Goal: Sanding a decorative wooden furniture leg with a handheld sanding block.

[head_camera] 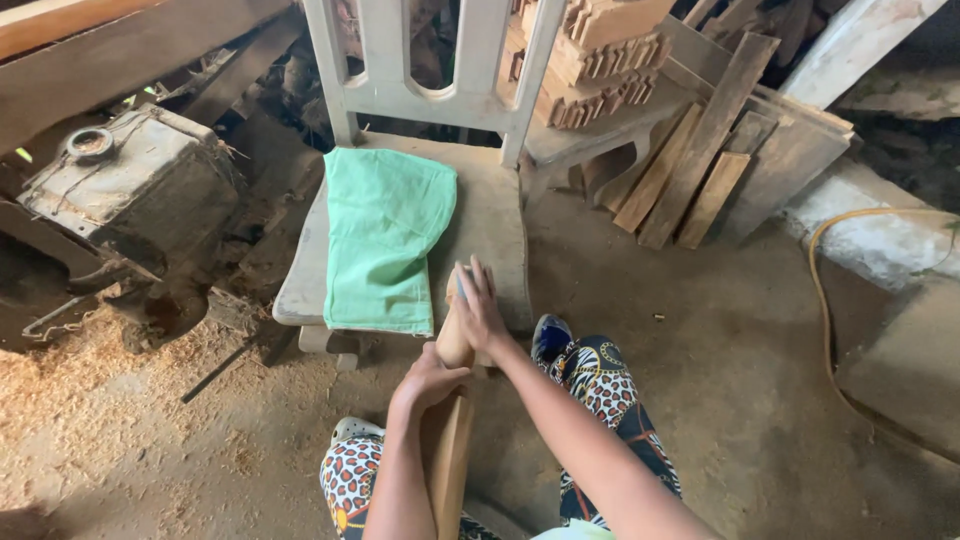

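The person sits low and looks down at a long, turned wooden piece (450, 440) that stands up between the knees and leans its top end on the front edge of a white plastic chair (495, 215). The left hand (428, 380) is wrapped around the middle of the wooden piece and holds it tight. The right hand (478, 305) lies flat over the top end of the piece, fingers spread a little, and presses a small grey thing against the wood; it is too hidden to tell what that thing is. A green cloth (382, 240) is folded on the chair seat, just beside the right hand, and part of it hangs over the front edge. The person wears trousers with bright spots and patterns (605, 385). Sawdust (90, 400) lies thick on the dirt floor to the left, under a dusty old metal machine (135, 185). Behind the chair, carved wooden blocks (590, 55) are stacked up, and flat wooden boards (700, 165) lean beside them. A yellow hose (825, 300) curves across the floor on the right, well apart from the hands.
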